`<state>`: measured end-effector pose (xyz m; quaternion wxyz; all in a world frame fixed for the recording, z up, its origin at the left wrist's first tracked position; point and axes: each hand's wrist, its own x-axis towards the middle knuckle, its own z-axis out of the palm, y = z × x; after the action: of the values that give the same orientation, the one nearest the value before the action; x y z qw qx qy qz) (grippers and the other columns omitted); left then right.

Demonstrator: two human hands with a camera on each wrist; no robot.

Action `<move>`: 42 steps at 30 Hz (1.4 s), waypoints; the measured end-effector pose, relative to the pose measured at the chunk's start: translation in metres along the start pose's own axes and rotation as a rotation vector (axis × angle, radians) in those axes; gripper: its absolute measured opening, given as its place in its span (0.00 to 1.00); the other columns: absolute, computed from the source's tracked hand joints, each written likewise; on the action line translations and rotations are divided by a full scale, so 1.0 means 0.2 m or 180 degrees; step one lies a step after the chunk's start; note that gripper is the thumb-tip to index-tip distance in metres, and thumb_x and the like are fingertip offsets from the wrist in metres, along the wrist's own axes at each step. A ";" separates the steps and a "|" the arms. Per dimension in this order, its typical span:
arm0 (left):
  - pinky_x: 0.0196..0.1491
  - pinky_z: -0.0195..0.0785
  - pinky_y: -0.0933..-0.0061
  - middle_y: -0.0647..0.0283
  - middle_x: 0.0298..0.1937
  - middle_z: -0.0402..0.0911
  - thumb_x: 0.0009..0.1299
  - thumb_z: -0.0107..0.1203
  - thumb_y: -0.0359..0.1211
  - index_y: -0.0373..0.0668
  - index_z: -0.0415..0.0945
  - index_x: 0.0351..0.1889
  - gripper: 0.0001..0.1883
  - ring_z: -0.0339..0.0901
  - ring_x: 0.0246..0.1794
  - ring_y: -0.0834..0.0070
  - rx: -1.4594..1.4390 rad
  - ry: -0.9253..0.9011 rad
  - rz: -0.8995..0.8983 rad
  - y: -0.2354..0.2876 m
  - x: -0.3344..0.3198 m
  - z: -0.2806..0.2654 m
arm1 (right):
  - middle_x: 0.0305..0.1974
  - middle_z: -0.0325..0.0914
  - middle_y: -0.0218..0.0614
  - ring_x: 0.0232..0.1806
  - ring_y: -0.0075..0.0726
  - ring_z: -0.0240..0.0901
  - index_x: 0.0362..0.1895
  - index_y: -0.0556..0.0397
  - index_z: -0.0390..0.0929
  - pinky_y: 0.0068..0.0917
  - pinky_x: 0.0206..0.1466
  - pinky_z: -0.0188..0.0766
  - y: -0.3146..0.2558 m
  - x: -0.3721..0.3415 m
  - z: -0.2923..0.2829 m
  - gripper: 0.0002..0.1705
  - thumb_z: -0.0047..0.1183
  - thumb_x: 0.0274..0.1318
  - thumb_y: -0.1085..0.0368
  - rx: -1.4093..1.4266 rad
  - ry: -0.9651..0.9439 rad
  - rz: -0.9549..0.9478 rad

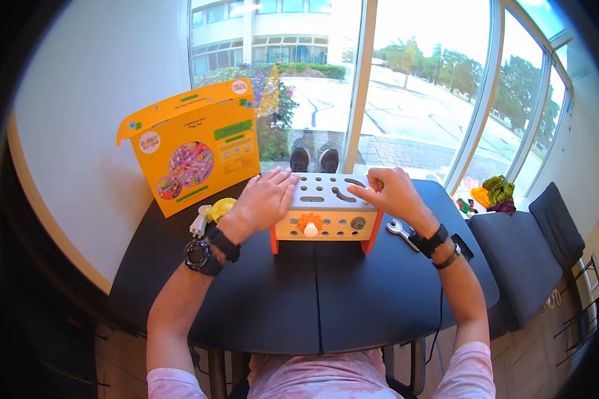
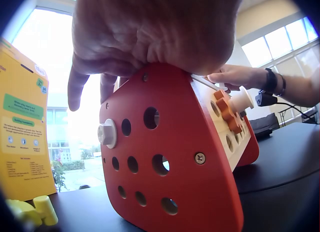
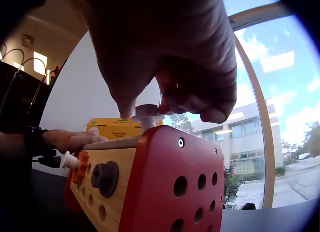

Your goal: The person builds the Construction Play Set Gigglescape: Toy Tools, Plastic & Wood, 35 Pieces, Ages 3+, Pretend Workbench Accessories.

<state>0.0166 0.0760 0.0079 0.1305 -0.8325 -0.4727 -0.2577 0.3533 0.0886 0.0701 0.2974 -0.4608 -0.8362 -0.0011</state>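
Note:
A toy workbench with a grey top (image 1: 329, 181), a wooden front (image 1: 333, 232) and red end panels (image 2: 165, 142) (image 3: 185, 177) stands upright on the table. My left hand (image 1: 263, 199) rests palm down with extended fingers on its left end. At the right end, my right hand (image 1: 396, 193) has its thumb and curled fingers around a whitish peg (image 3: 148, 116) standing on the top. The front carries an orange gear (image 2: 227, 112) with a white peg (image 2: 242, 100), and a grey bolt (image 3: 104, 178). Another white peg (image 2: 107, 134) sits in the left panel.
Left of the workbench are a yellow box (image 1: 199, 146), a yellow toy piece (image 1: 221, 209) and a white piece (image 1: 199, 223). On the right lie a wrench (image 1: 402, 234) and a dark device with a cable. Windows stand behind the table (image 1: 266, 292); a grey chair (image 1: 522, 249) is at right.

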 end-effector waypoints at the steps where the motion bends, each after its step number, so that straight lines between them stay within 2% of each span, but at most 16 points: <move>1: 0.82 0.63 0.48 0.46 0.78 0.79 0.91 0.38 0.40 0.39 0.77 0.77 0.26 0.70 0.83 0.48 -0.0001 0.0015 0.0012 0.00 0.00 0.00 | 0.18 0.72 0.36 0.20 0.36 0.67 0.23 0.55 0.74 0.39 0.27 0.62 -0.01 0.00 -0.01 0.35 0.74 0.63 0.38 -0.0024 0.0005 0.0014; 4: 0.82 0.63 0.47 0.47 0.78 0.79 0.91 0.37 0.41 0.40 0.76 0.77 0.26 0.70 0.83 0.49 -0.0007 0.0003 0.0021 0.00 0.00 0.00 | 0.17 0.72 0.35 0.20 0.35 0.68 0.25 0.57 0.77 0.37 0.28 0.63 0.01 -0.02 -0.02 0.33 0.75 0.61 0.42 0.0474 0.0130 -0.0250; 7: 0.82 0.63 0.45 0.50 0.80 0.78 0.91 0.36 0.44 0.43 0.75 0.79 0.28 0.69 0.83 0.50 0.0016 -0.0033 -0.0015 -0.03 0.00 0.02 | 0.17 0.73 0.34 0.20 0.35 0.68 0.30 0.60 0.83 0.36 0.28 0.64 0.03 -0.03 -0.04 0.26 0.75 0.63 0.48 0.0668 -0.0210 -0.0363; 10: 0.82 0.63 0.47 0.48 0.79 0.78 0.91 0.37 0.42 0.41 0.76 0.78 0.27 0.70 0.83 0.49 -0.0019 0.0005 -0.0006 -0.02 0.01 0.03 | 0.19 0.75 0.36 0.20 0.34 0.69 0.34 0.61 0.88 0.35 0.28 0.64 0.02 -0.02 -0.06 0.20 0.73 0.66 0.54 0.0583 -0.0318 -0.0270; 13: 0.83 0.62 0.49 0.45 0.78 0.79 0.91 0.38 0.39 0.38 0.77 0.76 0.26 0.70 0.82 0.47 -0.0091 0.0019 -0.0008 0.00 0.00 0.00 | 0.20 0.78 0.39 0.20 0.37 0.73 0.35 0.62 0.89 0.36 0.29 0.67 0.03 0.00 -0.05 0.20 0.70 0.69 0.55 0.0495 -0.0370 -0.0240; 16: 0.83 0.62 0.48 0.46 0.79 0.78 0.91 0.38 0.41 0.40 0.77 0.77 0.26 0.70 0.83 0.47 -0.0061 -0.0003 -0.0008 0.00 0.00 0.00 | 0.19 0.79 0.35 0.19 0.31 0.70 0.39 0.61 0.92 0.32 0.29 0.66 0.05 0.04 -0.05 0.17 0.68 0.72 0.57 0.0308 -0.0475 -0.0225; 19: 0.82 0.63 0.47 0.49 0.81 0.76 0.91 0.36 0.43 0.42 0.75 0.79 0.28 0.69 0.84 0.50 0.0011 -0.0041 -0.0007 -0.03 0.00 0.02 | 0.26 0.83 0.39 0.27 0.35 0.78 0.44 0.60 0.93 0.33 0.34 0.72 0.03 0.05 -0.12 0.17 0.66 0.71 0.57 0.0150 -0.0867 -0.0185; 22: 0.83 0.63 0.47 0.47 0.80 0.77 0.90 0.38 0.42 0.40 0.76 0.78 0.27 0.69 0.83 0.48 -0.0044 0.0022 0.0022 -0.02 0.00 0.02 | 0.36 0.85 0.41 0.39 0.36 0.82 0.50 0.56 0.94 0.32 0.42 0.76 0.09 0.06 -0.11 0.16 0.66 0.69 0.57 -0.0109 -0.0694 -0.0736; 25: 0.83 0.63 0.49 0.44 0.77 0.79 0.90 0.40 0.39 0.38 0.78 0.75 0.25 0.71 0.81 0.45 -0.0120 0.0131 0.0056 -0.01 0.00 0.01 | 0.43 0.86 0.45 0.48 0.43 0.82 0.47 0.54 0.94 0.38 0.55 0.78 0.07 0.05 -0.14 0.16 0.65 0.66 0.57 0.0296 -0.0889 -0.0607; 28: 0.83 0.62 0.49 0.44 0.77 0.79 0.90 0.40 0.39 0.37 0.78 0.75 0.25 0.71 0.81 0.45 -0.0129 0.0110 0.0044 -0.01 0.00 0.01 | 0.38 0.86 0.41 0.41 0.41 0.82 0.46 0.55 0.94 0.37 0.54 0.78 0.02 0.06 -0.18 0.15 0.67 0.66 0.57 0.0347 -0.0971 -0.0595; 31: 0.83 0.62 0.49 0.44 0.77 0.79 0.90 0.39 0.39 0.37 0.78 0.75 0.25 0.71 0.82 0.45 -0.0131 0.0104 0.0038 -0.01 0.00 0.01 | 0.34 0.86 0.37 0.37 0.36 0.82 0.48 0.55 0.95 0.33 0.43 0.77 0.04 0.11 -0.18 0.16 0.70 0.67 0.56 0.0156 -0.1224 -0.0583; 34: 0.83 0.62 0.48 0.45 0.78 0.78 0.90 0.38 0.40 0.39 0.77 0.77 0.26 0.70 0.83 0.47 -0.0090 0.0053 0.0013 -0.02 0.00 0.02 | 0.28 0.86 0.37 0.31 0.35 0.81 0.44 0.58 0.95 0.33 0.38 0.76 0.01 0.11 -0.19 0.17 0.72 0.66 0.55 -0.0021 -0.1143 -0.0567; 37: 0.83 0.63 0.46 0.49 0.81 0.76 0.91 0.36 0.44 0.43 0.75 0.79 0.28 0.68 0.84 0.50 0.0002 -0.0063 -0.0034 -0.03 0.00 0.03 | 0.24 0.84 0.39 0.27 0.35 0.78 0.40 0.60 0.94 0.34 0.35 0.73 0.07 0.12 -0.16 0.20 0.73 0.66 0.52 0.0261 -0.0927 -0.0882; 42: 0.83 0.63 0.46 0.49 0.81 0.76 0.91 0.36 0.44 0.43 0.75 0.79 0.28 0.68 0.85 0.50 -0.0027 -0.0086 -0.0014 -0.03 0.01 0.02 | 0.21 0.79 0.39 0.24 0.38 0.73 0.30 0.61 0.87 0.35 0.34 0.71 0.04 0.15 -0.17 0.26 0.72 0.66 0.48 -0.0212 -0.1157 -0.0433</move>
<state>0.0131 0.0824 0.0042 0.1199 -0.8354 -0.4752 -0.2488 0.3653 0.1070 0.1104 0.1254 -0.4054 -0.9048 0.0344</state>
